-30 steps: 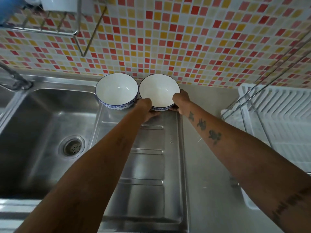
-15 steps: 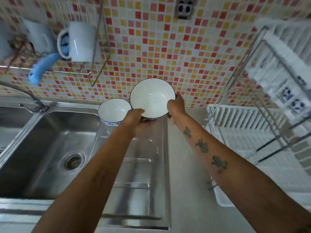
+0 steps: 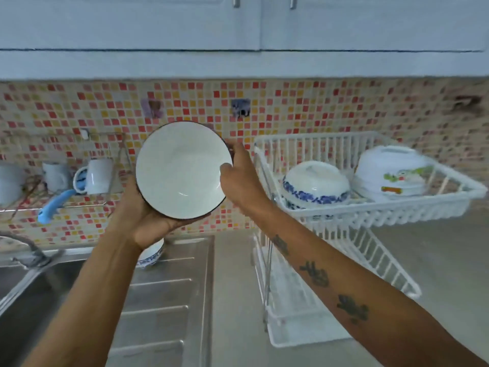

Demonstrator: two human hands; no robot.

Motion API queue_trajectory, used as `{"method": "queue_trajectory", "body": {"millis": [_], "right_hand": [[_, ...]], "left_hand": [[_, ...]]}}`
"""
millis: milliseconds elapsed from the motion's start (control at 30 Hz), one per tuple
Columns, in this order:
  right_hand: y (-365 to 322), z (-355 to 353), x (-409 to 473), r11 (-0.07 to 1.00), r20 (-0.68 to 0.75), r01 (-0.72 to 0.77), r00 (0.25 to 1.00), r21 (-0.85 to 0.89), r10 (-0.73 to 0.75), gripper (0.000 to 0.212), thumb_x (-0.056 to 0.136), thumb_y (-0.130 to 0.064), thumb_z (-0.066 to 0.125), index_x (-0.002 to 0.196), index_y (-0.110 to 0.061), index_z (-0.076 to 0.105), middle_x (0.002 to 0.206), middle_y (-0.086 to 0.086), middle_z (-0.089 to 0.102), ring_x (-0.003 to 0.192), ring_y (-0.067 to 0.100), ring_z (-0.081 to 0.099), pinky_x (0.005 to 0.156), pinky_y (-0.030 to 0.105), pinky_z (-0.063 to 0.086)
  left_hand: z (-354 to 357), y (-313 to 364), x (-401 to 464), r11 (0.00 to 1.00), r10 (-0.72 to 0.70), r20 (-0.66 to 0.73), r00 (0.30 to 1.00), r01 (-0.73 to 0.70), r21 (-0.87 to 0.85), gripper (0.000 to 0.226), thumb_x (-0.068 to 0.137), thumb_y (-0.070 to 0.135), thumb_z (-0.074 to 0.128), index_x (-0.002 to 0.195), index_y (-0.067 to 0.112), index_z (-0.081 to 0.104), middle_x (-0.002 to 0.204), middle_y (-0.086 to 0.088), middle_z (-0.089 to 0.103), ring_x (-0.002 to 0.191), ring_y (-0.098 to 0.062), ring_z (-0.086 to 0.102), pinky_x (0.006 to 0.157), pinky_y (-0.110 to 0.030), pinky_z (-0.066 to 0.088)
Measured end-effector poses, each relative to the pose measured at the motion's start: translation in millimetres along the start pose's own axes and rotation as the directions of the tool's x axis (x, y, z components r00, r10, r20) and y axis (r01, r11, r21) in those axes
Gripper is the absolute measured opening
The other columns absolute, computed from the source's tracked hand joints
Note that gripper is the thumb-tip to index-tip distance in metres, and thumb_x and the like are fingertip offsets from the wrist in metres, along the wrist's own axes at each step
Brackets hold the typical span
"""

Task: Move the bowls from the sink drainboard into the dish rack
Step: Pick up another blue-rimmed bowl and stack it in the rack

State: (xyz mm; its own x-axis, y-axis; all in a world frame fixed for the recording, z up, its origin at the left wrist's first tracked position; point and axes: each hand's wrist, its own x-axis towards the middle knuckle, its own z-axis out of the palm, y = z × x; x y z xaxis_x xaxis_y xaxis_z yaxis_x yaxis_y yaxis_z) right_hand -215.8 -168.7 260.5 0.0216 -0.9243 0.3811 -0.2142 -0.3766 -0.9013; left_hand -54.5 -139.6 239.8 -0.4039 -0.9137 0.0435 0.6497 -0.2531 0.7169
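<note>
While carrying the bowl at centre frame, above the drainboard and against the tiled wall, grips it with both hands: left hand cupped under the lower left edge, fingers curled round the underside and mostly hidden; right hand at the right rim, thumb over the lip, other fingers wrapped behind. Tilts the opening toward the camera. Looks to be mid-transfer, with the lift done and the placing not yet begun. Leaves a second bowl on the drainboard at lower centre left, partly hidden behind the left wrist. Shows the rack at right of frame, its upper tier already carrying an upturned blue bowl and, further right, a floral dish. Calls next, probably, for a swing rightward over the rack's left wall, a turn of the bowl mouth-down, and a set-down in the free left end of the tier, beside the blue bowl without knocking it. Needs then a return for the second bowl.
</note>
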Motion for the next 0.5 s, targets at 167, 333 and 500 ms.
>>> {"method": "queue_trajectory", "body": {"millis": [167,333,500], "right_hand": [[-26.3,-83.0,-21.3,0.997,-0.095,0.066,0.993,-0.036,-0.069,0.045,0.09,0.0,0.034,0.131,-0.017,0.043,0.136,0.008,0.046,0.119,0.025,0.048,0.087,0.032,0.043],[-26.5,-144.2,-34.0,0.994,-0.142,0.067,0.987,-0.09,-0.08,0.044,0.091,0.0,0.034,0.131,-0.017,0.042,0.135,0.006,0.047,0.113,0.02,0.048,0.084,0.03,0.039],[-25.3,-192.6,-32.3,0.996,-0.075,0.023,0.997,-0.083,-0.029,0.035,0.097,-0.016,0.045,0.132,-0.018,0.048,0.12,0.002,0.057,0.108,0.021,0.055,0.091,0.039,0.05]], "left_hand": [[72.4,-22.2,10.3,0.982,-0.011,0.082,0.997,-0.005,0.189,0.059,0.084,0.068,0.043,0.123,0.03,0.067,0.132,-0.012,0.064,0.115,-0.045,0.061,0.081,-0.065,0.054],[116.2,-51.4,35.7,0.97,-0.072,0.056,0.996,0.057,0.237,0.063,0.085,0.072,0.038,0.103,0.027,0.077,0.12,-0.015,0.07,0.101,-0.048,0.067,0.073,-0.062,0.056],[144.0,-62.9,60.8,0.948,0.017,-0.015,1.0,-0.011,0.318,0.059,0.087,0.07,0.039,0.118,0.03,0.068,0.123,-0.011,0.069,0.108,-0.042,0.065,0.083,-0.065,0.051]]}}
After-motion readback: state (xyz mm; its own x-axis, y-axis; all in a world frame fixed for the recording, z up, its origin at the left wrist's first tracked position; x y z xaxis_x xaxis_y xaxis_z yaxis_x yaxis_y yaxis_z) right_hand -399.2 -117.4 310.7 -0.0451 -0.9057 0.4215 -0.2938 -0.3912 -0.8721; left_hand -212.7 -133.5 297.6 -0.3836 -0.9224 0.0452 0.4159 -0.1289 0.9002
